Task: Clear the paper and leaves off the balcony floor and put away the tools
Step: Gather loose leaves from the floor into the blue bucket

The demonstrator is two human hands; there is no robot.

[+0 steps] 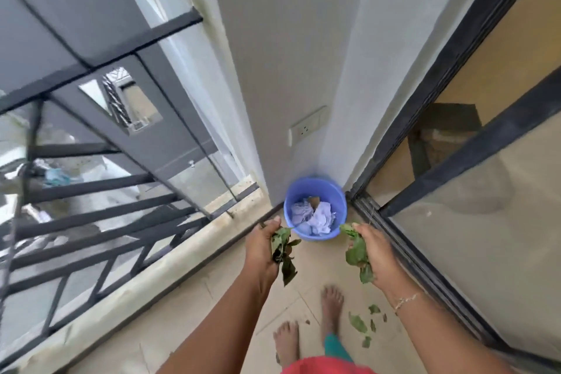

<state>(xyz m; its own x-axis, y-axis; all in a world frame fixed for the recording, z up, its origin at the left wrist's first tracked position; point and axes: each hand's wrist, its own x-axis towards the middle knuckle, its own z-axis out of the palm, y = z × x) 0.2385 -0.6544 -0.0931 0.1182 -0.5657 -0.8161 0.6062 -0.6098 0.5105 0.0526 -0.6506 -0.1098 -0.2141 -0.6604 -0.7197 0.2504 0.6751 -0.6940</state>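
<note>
A blue bucket [315, 191] stands in the far corner of the balcony, with crumpled white paper [315, 217] inside it. My left hand [261, 247] grips a bunch of green leaves [283, 247] just short of the bucket's left side. My right hand [375, 252] grips another bunch of green leaves [357, 252] just short of its right side. Several loose leaves [361, 323] lie on the tiled floor by my right foot.
A black metal railing [91, 215] runs along the left edge on a low kerb. A sliding glass door with a black frame [425, 267] bounds the right side. A wall socket [306, 129] sits above the bucket. My bare feet [332, 304] stand on the beige tiles.
</note>
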